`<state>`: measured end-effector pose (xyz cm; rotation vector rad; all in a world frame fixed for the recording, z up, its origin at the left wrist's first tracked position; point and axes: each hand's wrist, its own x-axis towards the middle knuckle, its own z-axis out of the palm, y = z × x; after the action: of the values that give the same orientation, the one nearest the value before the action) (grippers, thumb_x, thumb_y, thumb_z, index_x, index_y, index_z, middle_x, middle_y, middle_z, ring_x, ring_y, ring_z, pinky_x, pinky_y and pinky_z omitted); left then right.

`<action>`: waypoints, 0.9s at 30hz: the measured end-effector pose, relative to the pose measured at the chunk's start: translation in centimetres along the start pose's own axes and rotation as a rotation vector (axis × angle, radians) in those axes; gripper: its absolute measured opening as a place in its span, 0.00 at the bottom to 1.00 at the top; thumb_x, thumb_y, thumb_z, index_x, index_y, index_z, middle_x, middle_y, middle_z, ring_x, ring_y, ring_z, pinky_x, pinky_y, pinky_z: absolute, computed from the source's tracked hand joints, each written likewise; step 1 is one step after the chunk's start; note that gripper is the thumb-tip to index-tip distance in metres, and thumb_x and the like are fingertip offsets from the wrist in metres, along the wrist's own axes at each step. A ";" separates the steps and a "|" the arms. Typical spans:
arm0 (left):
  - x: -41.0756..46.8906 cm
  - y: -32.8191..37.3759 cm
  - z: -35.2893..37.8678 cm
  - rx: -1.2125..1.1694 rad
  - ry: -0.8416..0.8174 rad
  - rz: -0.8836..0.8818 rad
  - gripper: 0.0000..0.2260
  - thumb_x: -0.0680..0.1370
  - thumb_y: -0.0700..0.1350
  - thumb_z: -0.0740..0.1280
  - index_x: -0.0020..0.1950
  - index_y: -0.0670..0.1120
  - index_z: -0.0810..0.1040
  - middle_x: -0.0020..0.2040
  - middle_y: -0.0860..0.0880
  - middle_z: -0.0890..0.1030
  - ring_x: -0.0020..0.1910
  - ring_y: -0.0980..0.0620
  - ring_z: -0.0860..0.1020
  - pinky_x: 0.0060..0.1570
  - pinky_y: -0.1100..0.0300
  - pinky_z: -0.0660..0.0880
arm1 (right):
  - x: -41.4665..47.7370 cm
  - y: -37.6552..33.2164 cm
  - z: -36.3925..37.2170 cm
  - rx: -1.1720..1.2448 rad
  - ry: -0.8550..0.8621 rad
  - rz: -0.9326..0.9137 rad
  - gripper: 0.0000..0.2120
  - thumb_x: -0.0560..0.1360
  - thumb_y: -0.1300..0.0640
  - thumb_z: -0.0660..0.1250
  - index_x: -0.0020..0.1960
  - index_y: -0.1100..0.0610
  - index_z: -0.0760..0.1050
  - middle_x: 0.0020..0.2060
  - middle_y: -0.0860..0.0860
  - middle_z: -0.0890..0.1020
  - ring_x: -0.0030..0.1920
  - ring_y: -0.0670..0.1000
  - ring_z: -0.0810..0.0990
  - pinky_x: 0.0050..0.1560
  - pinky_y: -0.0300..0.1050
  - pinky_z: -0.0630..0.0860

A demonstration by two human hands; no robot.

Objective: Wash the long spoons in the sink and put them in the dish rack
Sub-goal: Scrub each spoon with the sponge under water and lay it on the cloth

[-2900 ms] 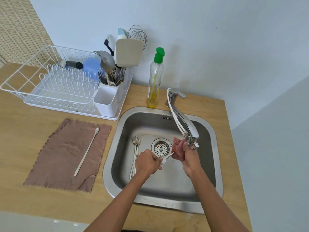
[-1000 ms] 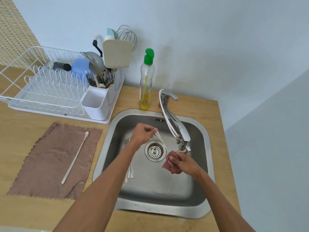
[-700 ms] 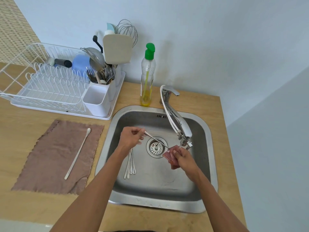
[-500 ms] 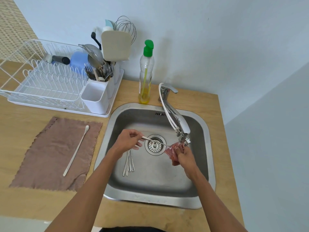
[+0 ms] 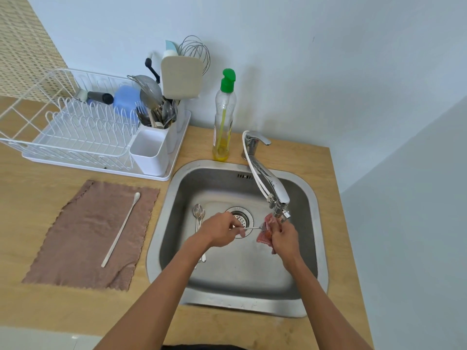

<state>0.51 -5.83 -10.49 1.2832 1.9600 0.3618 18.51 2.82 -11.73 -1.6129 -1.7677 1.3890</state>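
The steel sink (image 5: 313, 248) is the centre of everything here. Over its drain (image 5: 240, 219), the left hand (image 5: 221, 232) pinches the handle of a long metal spoon (image 5: 251, 227) between fingertips, holding it level, while the right hand (image 5: 284, 239) is closed around a reddish scrubbing cloth (image 5: 264, 236) that wraps the spoon's far end, just under the tap's (image 5: 271, 185) spout. On the sink floor to the left of the drain lie a few more long spoons (image 5: 198, 215) bundled side by side, partly hidden by the left forearm. On the counter left of the sink, a brown cloth (image 5: 83, 236) carries one pale long spoon (image 5: 121, 228) laid diagonally. Behind that cloth, at the sink's back-left corner, stands the white dish rack (image 5: 75, 132); its near cutlery cup (image 5: 150, 154) looks empty, the cup behind it (image 5: 161, 122) is packed with forks, spoons and a strainer, and a blue cup (image 5: 125, 98) and a dark-handled tool (image 5: 97, 97) rest at the rack's back. A green-capped soap bottle (image 5: 225, 117) stands at the sink's back rim, beside the tap.
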 end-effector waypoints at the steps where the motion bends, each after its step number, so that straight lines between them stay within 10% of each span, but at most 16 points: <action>1: -0.1 0.3 0.1 0.010 0.016 -0.002 0.08 0.78 0.54 0.65 0.47 0.61 0.85 0.52 0.54 0.85 0.51 0.50 0.80 0.51 0.54 0.77 | -0.1 0.1 0.2 -0.018 0.032 -0.011 0.14 0.84 0.55 0.58 0.41 0.50 0.76 0.32 0.54 0.79 0.28 0.51 0.75 0.23 0.46 0.74; 11: -0.3 0.2 -0.3 -0.027 0.122 -0.004 0.08 0.79 0.53 0.67 0.48 0.58 0.87 0.31 0.56 0.77 0.37 0.51 0.75 0.39 0.58 0.68 | 1.2 -0.6 -0.7 -0.037 -0.113 -0.022 0.11 0.82 0.59 0.61 0.44 0.55 0.78 0.27 0.50 0.78 0.23 0.49 0.71 0.24 0.46 0.74; 19: -0.5 -0.4 -0.5 -0.039 0.144 -0.012 0.07 0.78 0.54 0.69 0.52 0.58 0.86 0.39 0.55 0.82 0.37 0.53 0.74 0.38 0.59 0.67 | 1.0 0.0 0.3 0.139 -0.163 0.049 0.06 0.80 0.60 0.65 0.49 0.54 0.81 0.44 0.51 0.87 0.46 0.51 0.85 0.48 0.49 0.81; 27: -0.2 -1.1 -0.9 -0.038 0.070 0.031 0.06 0.77 0.55 0.69 0.51 0.60 0.86 0.50 0.57 0.86 0.46 0.53 0.81 0.45 0.56 0.77 | 1.0 -1.7 -1.8 0.141 -0.365 0.086 0.01 0.76 0.63 0.71 0.48 0.59 0.81 0.36 0.51 0.85 0.35 0.50 0.83 0.35 0.48 0.81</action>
<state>-0.82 -6.37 -10.40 1.2933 1.9841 0.4628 18.80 4.74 -9.89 -1.4461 -1.7559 1.9025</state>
